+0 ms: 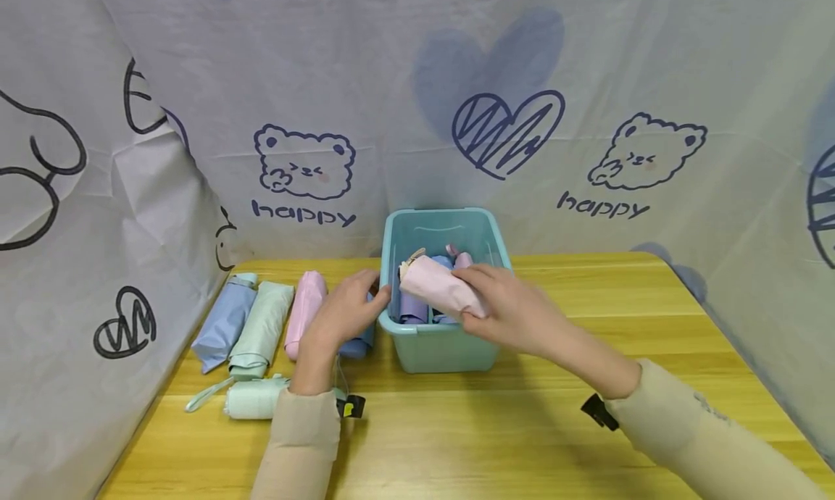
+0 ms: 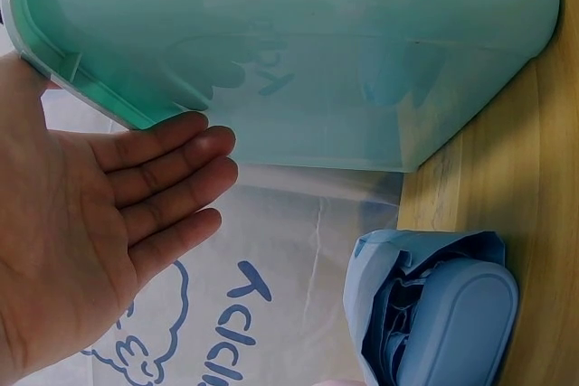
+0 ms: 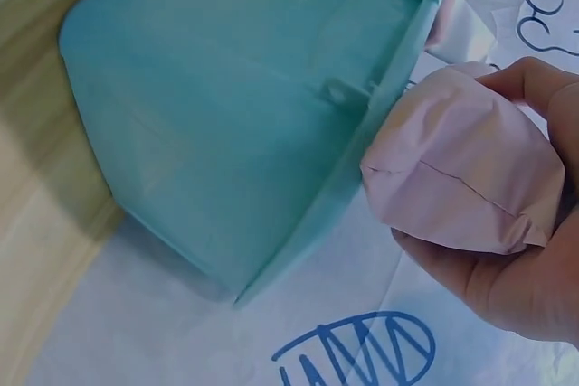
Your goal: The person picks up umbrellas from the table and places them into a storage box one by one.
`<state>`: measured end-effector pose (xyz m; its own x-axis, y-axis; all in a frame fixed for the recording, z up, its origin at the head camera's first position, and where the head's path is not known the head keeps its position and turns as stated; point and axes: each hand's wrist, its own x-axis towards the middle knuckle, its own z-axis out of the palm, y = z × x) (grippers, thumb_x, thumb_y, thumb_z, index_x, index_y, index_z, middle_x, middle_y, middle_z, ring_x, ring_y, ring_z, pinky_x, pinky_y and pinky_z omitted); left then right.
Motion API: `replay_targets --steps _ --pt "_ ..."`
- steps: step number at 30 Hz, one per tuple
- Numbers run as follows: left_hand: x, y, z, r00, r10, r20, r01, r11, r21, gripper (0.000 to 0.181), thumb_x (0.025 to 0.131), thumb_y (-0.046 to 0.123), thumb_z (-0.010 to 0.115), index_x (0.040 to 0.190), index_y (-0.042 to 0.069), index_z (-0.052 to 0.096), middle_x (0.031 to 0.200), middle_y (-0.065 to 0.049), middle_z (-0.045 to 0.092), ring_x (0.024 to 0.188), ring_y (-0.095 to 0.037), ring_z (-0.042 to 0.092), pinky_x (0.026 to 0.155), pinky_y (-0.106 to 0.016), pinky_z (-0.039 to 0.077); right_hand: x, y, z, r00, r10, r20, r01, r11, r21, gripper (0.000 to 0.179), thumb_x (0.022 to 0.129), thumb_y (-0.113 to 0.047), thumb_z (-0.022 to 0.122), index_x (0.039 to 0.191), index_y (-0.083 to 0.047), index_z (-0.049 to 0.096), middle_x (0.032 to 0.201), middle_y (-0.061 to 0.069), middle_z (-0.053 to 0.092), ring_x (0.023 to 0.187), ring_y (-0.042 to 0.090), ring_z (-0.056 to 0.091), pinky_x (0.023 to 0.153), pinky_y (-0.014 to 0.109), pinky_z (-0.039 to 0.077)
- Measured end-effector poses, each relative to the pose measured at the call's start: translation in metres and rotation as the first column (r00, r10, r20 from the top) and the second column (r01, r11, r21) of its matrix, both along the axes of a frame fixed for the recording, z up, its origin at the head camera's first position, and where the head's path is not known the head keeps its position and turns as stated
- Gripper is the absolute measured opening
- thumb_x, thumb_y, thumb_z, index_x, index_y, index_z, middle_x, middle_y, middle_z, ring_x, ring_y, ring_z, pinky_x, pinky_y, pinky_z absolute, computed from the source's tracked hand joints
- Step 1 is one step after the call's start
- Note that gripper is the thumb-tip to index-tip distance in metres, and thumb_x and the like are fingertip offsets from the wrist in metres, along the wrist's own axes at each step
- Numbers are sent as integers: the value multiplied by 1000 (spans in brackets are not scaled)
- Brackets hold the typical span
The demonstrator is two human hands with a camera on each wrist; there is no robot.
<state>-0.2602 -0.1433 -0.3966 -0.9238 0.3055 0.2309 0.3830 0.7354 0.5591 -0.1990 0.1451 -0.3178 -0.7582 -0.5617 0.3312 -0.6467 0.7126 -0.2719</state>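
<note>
My right hand (image 1: 505,304) grips a pale pink folded umbrella (image 1: 440,285), tilted over the teal bin (image 1: 446,351). Thumb and fingers wrap its near end, as the right wrist view shows. Inside the bin lie other folded umbrellas, among them a purple umbrella (image 1: 413,308). My left hand (image 1: 349,304) is at the bin's left rim, its fingers (image 2: 172,178) nearly straight beside the outer wall and nothing in its palm. Just below that hand, a blue folded umbrella (image 2: 457,318) lies on the table, partly covered by the hand in the head view.
Left of the bin on the wooden table (image 1: 554,427) lie more folded umbrellas: a blue one (image 1: 226,322), a light green one (image 1: 262,322), a pink one (image 1: 305,311) and a mint one (image 1: 254,400) under the left forearm. A printed cloth (image 1: 404,109) hangs behind.
</note>
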Motion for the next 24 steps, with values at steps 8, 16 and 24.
replay_targets --steps 8,16,24 --pt "1 1 2 1000 -2 11 2 1000 7 28 102 36 53 110 12 65 107 -4 66 92 -22 62 82 -42 54 -20 -9 16 989 -37 140 33 999 35 59 87 -26 71 141 -4 62 126 13 69 92 23 62 70 37 54" --pt "2 1 3 1000 0 10 0 1000 7 28 101 37 51 108 13 64 106 -3 66 91 -22 63 81 -42 54 -50 -19 26 958 -75 277 62 996 56 61 87 -26 70 141 0 61 123 14 72 85 22 63 73 36 52" --pt "1 1 3 1000 -2 7 2 1000 2 28 102 37 51 108 13 64 106 -3 66 91 -22 63 81 -42 54 -82 -31 36 919 -107 379 65 990 124 33 88 -25 69 111 -2 72 99 9 70 82 22 59 74 34 49"
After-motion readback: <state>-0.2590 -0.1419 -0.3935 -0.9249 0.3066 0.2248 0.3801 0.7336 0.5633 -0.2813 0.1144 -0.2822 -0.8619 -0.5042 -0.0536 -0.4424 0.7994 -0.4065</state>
